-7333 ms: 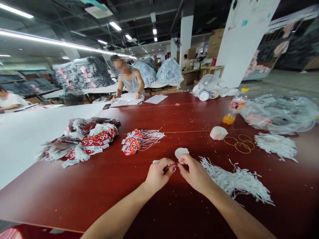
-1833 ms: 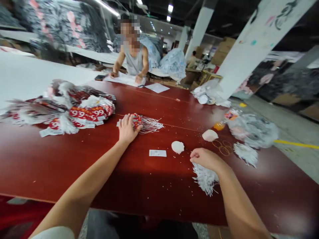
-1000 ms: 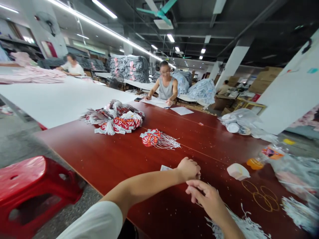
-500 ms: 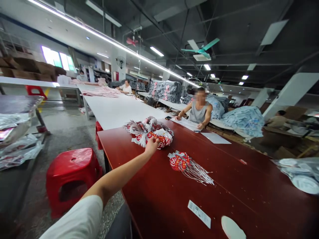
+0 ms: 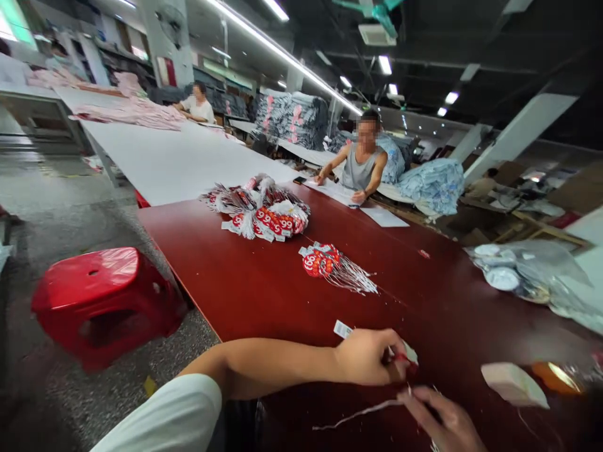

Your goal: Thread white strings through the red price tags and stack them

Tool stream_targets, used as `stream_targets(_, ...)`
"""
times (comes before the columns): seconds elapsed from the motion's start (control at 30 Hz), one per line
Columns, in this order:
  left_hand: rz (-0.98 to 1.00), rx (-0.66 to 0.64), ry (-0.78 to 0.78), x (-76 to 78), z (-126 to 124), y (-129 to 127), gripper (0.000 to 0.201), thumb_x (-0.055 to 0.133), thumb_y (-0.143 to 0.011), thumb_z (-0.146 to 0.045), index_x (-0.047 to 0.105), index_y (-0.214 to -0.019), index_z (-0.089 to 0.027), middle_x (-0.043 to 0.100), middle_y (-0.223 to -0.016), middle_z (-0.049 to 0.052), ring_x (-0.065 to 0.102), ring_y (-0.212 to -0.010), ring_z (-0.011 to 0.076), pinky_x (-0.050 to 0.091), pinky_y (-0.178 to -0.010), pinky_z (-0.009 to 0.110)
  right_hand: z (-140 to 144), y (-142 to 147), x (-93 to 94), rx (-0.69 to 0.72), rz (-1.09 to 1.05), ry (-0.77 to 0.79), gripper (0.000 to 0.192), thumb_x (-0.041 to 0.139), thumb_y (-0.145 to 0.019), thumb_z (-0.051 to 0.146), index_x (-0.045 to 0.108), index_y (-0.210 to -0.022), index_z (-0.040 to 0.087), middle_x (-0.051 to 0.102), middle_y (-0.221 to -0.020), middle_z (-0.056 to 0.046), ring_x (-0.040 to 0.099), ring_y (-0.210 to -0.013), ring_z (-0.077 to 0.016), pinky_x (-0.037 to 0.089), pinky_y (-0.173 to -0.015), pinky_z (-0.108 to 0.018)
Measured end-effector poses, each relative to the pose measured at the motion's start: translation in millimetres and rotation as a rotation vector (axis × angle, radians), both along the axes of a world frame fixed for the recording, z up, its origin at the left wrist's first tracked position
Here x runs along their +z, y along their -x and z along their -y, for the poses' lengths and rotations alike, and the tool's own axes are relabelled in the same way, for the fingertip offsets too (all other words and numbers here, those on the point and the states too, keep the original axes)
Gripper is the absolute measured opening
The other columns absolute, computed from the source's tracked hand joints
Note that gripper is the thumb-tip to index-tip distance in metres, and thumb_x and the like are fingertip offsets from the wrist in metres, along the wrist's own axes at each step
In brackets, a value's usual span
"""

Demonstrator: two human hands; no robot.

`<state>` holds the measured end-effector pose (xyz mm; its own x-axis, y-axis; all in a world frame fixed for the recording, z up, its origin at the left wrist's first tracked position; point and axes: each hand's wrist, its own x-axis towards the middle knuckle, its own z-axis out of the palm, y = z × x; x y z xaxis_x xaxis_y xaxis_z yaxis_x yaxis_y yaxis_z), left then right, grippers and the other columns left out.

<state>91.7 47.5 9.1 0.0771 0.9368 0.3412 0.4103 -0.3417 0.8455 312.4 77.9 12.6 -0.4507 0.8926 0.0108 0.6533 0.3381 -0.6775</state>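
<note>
My left hand (image 5: 370,356) is closed over the near part of the red-brown table, with a bit of a red tag showing at its fingertips. Just below it, my right hand (image 5: 445,415) pinches a white string (image 5: 355,415) whose loose end trails left. Most of the held tag is hidden by my fingers. A white printed label (image 5: 342,329) lies partly behind my left hand. Farther off is a small bunch of red hang tags (image 5: 323,260) with white strings spread to the right. Behind it sits a bigger heap of red hang tags (image 5: 277,221) in bundles.
A red plastic stool (image 5: 94,276) stands left of the table (image 5: 198,263). At right lie a pale block (image 5: 514,384), an amber roll (image 5: 556,378) and clear plastic bags (image 5: 541,276). Across the table, a person (image 5: 358,166) handles white paper. A white table (image 5: 188,163) adjoins beyond.
My left hand has drawn back from the big heap to the near table, now with a red tag. My right hand has come into view, holding string. The view has swung right and down.
</note>
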Motion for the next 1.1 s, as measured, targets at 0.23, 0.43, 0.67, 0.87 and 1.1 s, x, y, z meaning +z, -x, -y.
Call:
stream_targets(0.23, 0.016, -0.016, -0.004, -24.0, 6, 2, 0.009, 0.058, -0.091, -0.025, 0.058, -0.098, -0.018, 0.067, -0.083, 0.000, 0.060, -0.069, 0.0108, 0.047, -0.066, 0.021, 16, 27, 18.0, 0.117, 0.067, -0.172, 0.037, 0.041, -0.099, 0.042, 0.066, -0.079, 0.023, 0.070, -0.075, -0.005, 0.061, -0.068, -0.0204, 0.042, -0.069, -0.031)
stream_targets(0.43, -0.051, -0.090, -0.069, -18.5, 6, -2, 0.008, 0.056, -0.094, -0.025, 0.060, -0.098, -0.019, 0.070, -0.087, 0.001, 0.065, -0.075, 0.0123, 0.050, -0.070, 0.023, 18, 27, 15.2, 0.022, 0.124, -0.221, 0.036, 0.044, -0.097, 0.035, 0.053, -0.066, 0.021, 0.055, -0.058, 0.001, 0.044, -0.053, -0.0137, 0.026, -0.056, -0.028)
stream_targets(0.67, -0.158, -0.158, -0.293, -8.1, 5, 7, 0.013, 0.051, -0.100, -0.024, 0.063, -0.100, -0.021, 0.072, -0.097, 0.003, 0.067, -0.087, 0.0144, 0.052, -0.080, 0.026, 15, 26, 11.7, 0.002, -0.051, -0.069, 0.039, 0.043, -0.099, 0.044, 0.061, -0.074, 0.021, 0.061, -0.066, -0.001, 0.052, -0.063, -0.0167, 0.037, -0.060, -0.027)
stream_targets(0.87, -0.160, -0.127, -0.229, -12.9, 9, 7, 0.017, 0.054, -0.099, -0.034, 0.062, -0.099, -0.019, 0.071, -0.088, 0.002, 0.066, -0.076, 0.0132, 0.049, -0.069, 0.024, 9, 20, 14.6, -0.007, -0.200, -0.059, 0.038, 0.056, -0.092, 0.056, 0.072, -0.092, 0.021, 0.071, -0.094, -0.008, 0.062, -0.091, -0.0247, 0.047, -0.084, -0.033)
stream_targets(1.1, -0.569, -0.252, -0.339, 2.8, 14, 5, 0.042, 0.069, -0.082, -0.058, 0.066, -0.106, -0.023, 0.067, -0.107, 0.005, 0.062, -0.102, 0.0233, 0.041, -0.087, 0.034, -8, 0, 12.2, -0.141, -0.189, 0.005, 0.042, 0.064, -0.084, 0.058, 0.071, -0.084, 0.016, 0.069, -0.081, -0.005, 0.060, -0.080, -0.0216, 0.047, -0.077, -0.032)
